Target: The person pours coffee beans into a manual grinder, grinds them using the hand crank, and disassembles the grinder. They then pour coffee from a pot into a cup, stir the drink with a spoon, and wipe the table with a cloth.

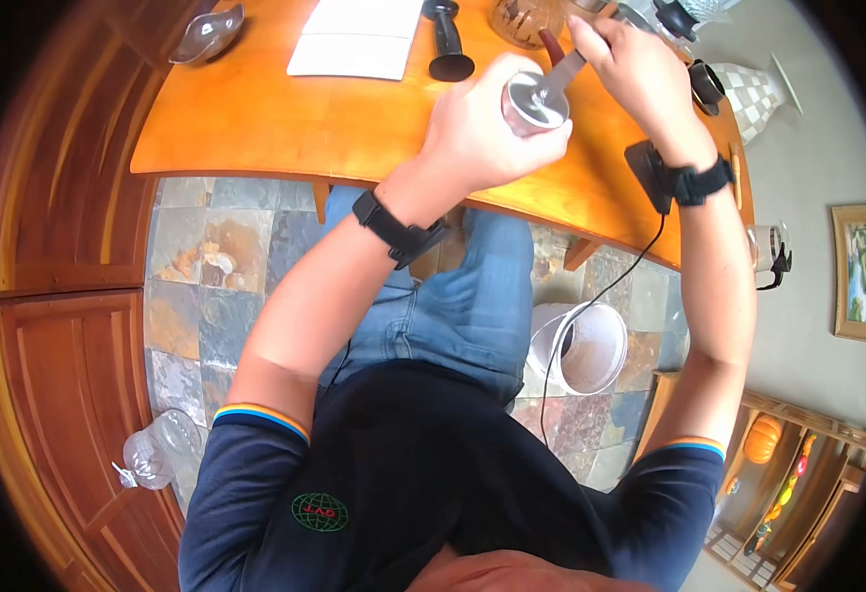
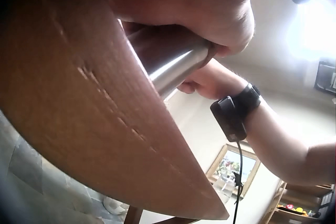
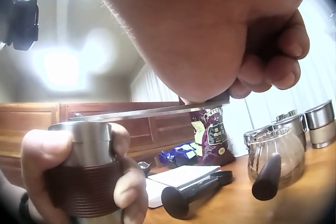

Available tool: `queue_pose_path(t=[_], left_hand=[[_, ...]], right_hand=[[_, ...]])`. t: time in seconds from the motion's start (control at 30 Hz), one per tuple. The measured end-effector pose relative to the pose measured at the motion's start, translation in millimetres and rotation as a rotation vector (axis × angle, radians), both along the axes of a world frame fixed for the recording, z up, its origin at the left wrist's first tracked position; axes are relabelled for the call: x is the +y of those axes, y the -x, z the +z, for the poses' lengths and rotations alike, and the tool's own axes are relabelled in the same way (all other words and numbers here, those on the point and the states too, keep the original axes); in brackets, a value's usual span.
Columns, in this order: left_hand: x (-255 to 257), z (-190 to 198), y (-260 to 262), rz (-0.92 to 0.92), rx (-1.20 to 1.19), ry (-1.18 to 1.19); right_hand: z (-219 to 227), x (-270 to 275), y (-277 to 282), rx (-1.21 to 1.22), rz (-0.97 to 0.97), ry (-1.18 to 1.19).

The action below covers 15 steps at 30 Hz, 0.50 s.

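Above the table [image 1: 245,133], the grinder [image 1: 524,96] looks hard, slick and a bit heavy, so its bumpy brown band [image 3: 84,190] seems best to hold, as the left hand [image 1: 477,133] does with curled fingers while the right hand [image 1: 642,84] grips the crank [image 1: 565,73].

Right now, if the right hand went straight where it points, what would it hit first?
Probably the handled glass pot, which lies ahead of the right hand in the head view, though the hand looks higher and might pass over it.
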<state>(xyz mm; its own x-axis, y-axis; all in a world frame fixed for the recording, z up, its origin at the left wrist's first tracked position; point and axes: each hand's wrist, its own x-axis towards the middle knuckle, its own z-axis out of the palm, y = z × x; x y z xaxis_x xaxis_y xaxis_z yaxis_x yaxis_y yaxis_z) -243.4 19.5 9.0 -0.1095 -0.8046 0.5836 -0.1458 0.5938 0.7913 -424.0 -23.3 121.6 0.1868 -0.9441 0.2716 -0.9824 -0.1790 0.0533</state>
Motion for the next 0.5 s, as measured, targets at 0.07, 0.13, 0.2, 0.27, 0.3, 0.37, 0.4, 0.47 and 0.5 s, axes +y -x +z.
queue_pose_path(t=[0.07,0.13,0.2,0.27,0.3,0.37,0.4,0.47,0.5], left_hand=[[5,2,-3,-0.056,-0.023,0.037],[8,9,-3,-0.040,-0.079,0.048],[6,12,-1,-0.056,-0.136,0.060],[-1,9,0,-0.073,-0.133,0.148],[-3,8,-1,-0.126,-0.100,0.027],[-6,10,-7,-0.245,-0.045,-0.167],[-6,10,-9,-0.256,-0.056,-0.154],[-7,6,-9,-0.314,0.067,-0.223],[-8,3,-7,-0.268,0.037,-0.121]], right_hand=[[-4,9,9,-0.013,0.002,0.040],[-11,17,14,-0.063,0.006,0.136],[-8,22,21,-0.171,-0.073,0.066],[-5,27,18,-0.227,-0.106,0.057],[-5,26,17,-0.217,-0.105,0.057],[-7,19,14,-0.223,-0.087,0.052],[-6,17,12,-0.223,-0.055,0.052],[-5,12,5,-0.274,-0.033,0.028],[-3,10,2,-0.275,-0.027,0.026]])
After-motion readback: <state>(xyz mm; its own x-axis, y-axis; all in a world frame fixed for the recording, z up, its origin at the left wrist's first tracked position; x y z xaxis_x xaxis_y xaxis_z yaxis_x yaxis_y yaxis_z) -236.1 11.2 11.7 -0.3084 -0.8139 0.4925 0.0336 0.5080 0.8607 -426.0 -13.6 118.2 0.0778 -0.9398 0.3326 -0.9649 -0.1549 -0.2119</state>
